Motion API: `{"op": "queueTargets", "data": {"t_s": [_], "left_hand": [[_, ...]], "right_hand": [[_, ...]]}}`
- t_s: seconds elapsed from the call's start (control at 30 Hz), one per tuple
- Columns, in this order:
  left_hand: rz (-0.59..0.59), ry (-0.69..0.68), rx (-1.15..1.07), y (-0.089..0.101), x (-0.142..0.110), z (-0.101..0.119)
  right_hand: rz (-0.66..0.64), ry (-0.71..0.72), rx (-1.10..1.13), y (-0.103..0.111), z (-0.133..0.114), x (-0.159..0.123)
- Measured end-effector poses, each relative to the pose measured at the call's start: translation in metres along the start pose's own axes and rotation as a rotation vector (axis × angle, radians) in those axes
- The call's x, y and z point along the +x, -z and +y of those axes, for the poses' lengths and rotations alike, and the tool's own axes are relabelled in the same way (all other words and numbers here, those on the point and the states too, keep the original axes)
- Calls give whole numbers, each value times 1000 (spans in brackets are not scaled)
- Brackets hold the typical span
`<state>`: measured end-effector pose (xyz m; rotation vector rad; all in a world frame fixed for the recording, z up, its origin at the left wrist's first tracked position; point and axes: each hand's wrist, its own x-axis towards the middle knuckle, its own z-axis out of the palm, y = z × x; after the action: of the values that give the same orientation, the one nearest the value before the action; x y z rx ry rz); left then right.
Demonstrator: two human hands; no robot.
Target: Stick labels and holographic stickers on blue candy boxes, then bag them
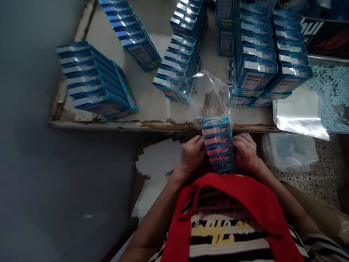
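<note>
A stack of several small blue candy boxes (219,143) is gripped between my two hands, just below the table's front edge. My left hand (192,153) presses on the stack's left side with curled fingers. My right hand (245,152) clasps the right side in the same way. A clear plastic bag (209,92) rises from the top of the stack and lies open over the table edge; the upper boxes seem to sit inside its mouth.
Rows of blue candy boxes stand on the worn white table (152,105): at the left (95,82), the back (131,32), the middle (178,54) and the right (268,54). A tray of pale blue candies (331,94) and clear bags (300,112) lie right. A red apron (226,214) covers my front.
</note>
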<state>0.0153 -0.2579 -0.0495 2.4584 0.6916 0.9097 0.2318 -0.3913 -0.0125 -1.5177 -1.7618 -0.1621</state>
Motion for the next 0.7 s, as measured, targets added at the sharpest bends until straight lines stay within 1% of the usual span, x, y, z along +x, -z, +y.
{"op": "queueTargets", "data": {"t_s": [0.1,0.17,0.27,0.37,0.43,0.5,0.6,0.7], "left_hand": [[-94,27,-3,0,-13,11],[-93,20,-19,0,-16,17],[-10,29,-26,-2,-11,26],[51,86,-10,-10,-2,34],[72,103,4,-14,1,40],[117,108,41,-15,1,42],[178,65,105,-11,-4,41],[179,-22,129,-6,-16,35]], "right_hand": [[17,-34,-39,13,-12,-16],[54,-52,-58,19,-19,-23],[108,-105,-99,20,-22,-25],[188,-168,-134,16,-14,-22],[229,-162,-134,13,-7,-20],[233,-144,-127,12,-4,-20],[223,-144,-87,14,-6,-26],[188,-120,-65,17,-12,-39]]}}
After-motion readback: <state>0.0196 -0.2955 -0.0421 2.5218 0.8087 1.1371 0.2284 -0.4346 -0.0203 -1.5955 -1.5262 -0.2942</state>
